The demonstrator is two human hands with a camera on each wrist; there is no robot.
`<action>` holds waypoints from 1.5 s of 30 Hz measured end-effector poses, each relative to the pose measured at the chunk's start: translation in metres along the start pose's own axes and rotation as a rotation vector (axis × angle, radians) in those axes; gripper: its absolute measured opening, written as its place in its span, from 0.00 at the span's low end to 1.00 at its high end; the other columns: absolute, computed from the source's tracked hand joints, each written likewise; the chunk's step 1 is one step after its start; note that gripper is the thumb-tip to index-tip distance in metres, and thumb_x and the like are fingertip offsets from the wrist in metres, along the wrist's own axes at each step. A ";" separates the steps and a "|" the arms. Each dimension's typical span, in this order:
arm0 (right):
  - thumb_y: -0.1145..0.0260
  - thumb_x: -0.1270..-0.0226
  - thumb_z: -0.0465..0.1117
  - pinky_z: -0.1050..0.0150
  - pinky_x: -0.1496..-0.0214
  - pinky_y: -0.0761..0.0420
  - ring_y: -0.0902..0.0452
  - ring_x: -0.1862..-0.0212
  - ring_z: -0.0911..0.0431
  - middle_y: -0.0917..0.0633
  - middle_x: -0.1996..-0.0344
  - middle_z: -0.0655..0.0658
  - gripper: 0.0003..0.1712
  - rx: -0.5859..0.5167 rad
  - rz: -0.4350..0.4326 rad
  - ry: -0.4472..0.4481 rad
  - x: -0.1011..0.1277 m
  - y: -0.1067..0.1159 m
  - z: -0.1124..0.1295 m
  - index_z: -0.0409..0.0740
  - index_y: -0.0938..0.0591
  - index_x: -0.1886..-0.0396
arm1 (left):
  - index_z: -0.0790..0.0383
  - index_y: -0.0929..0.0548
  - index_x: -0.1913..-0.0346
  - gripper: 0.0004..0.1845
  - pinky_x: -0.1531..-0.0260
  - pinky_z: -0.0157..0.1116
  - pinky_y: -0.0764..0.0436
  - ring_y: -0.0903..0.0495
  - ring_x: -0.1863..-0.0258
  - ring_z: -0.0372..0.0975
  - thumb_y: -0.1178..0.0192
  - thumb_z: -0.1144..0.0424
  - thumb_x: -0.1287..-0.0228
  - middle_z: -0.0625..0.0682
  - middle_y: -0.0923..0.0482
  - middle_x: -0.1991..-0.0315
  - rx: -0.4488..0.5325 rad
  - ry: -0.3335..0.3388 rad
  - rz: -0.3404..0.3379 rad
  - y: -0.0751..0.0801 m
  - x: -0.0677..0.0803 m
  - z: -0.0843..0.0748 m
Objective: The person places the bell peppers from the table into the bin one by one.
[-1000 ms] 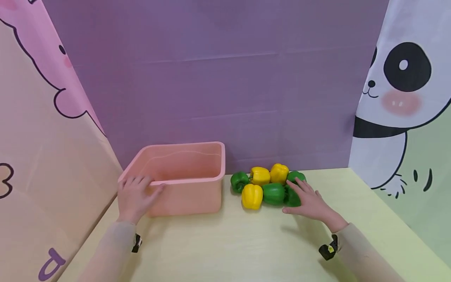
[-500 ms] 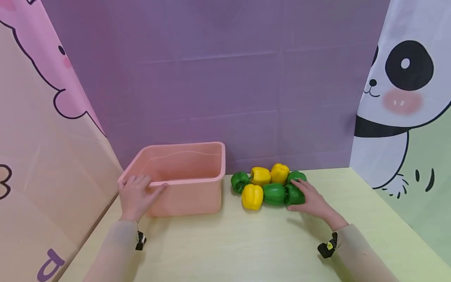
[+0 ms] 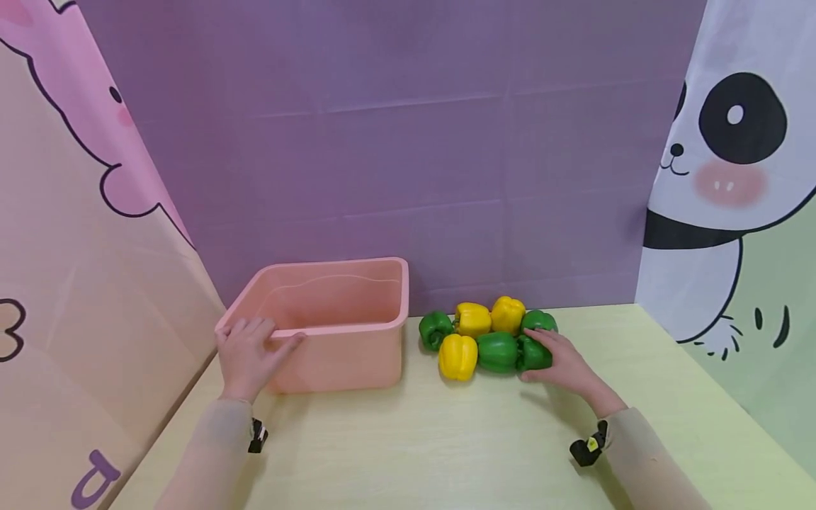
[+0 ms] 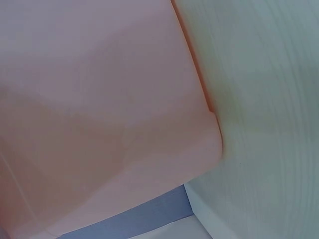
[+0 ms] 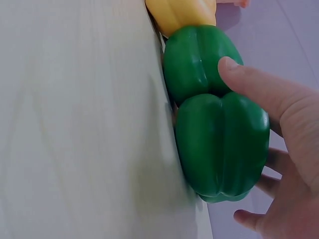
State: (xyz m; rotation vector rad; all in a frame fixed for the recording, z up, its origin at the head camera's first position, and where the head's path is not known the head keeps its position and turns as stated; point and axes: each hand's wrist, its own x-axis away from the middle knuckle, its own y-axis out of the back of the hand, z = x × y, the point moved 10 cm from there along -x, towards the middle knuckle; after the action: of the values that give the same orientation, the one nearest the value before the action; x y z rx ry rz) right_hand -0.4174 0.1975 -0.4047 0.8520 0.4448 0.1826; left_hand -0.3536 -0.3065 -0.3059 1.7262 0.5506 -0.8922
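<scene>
Right hand [image 3: 564, 361] first: its fingers [image 5: 254, 87] are curled round the near green pepper [image 3: 532, 353], thumb over the top, the rest wrapped under the far side. That looks like a grip closing on it, though the pepper sits on the surface [image 3: 446, 439] and isn't lifted. It's the right-hand end of the front row, touching the middle green pepper [image 3: 497, 351], with a yellow pepper [image 3: 457, 355] past that. Behind them sit two more yellow ones and two more green ones, all bunched together against the purple backdrop [image 3: 395, 142].

Left hand [image 3: 245, 354] lies on the near left corner of the pink tub [image 3: 382, 322], fingers straight and slightly spread over the rim, thumb against the front wall. More steadying than gripping, I'd say.

My read: this is the grasp stage on one pepper. The next move would need a clean lift straight up so the neighbours don't roll.
</scene>
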 end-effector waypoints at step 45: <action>0.22 0.50 0.46 0.38 0.46 0.28 0.30 0.46 0.35 0.30 0.41 0.28 0.41 -0.129 -0.023 -0.117 0.007 0.003 -0.024 0.41 0.30 0.38 | 0.54 0.28 0.76 0.23 0.53 0.55 0.43 0.35 0.69 0.46 0.33 0.40 0.48 0.48 0.27 0.76 0.021 0.034 -0.009 -0.002 0.001 0.003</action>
State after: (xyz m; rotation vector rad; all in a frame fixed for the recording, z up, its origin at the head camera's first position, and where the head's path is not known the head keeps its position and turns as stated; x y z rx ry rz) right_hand -0.4217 0.2178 -0.4185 0.7269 0.3295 0.1380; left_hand -0.3551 -0.3085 -0.3082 1.7618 0.5738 -0.8796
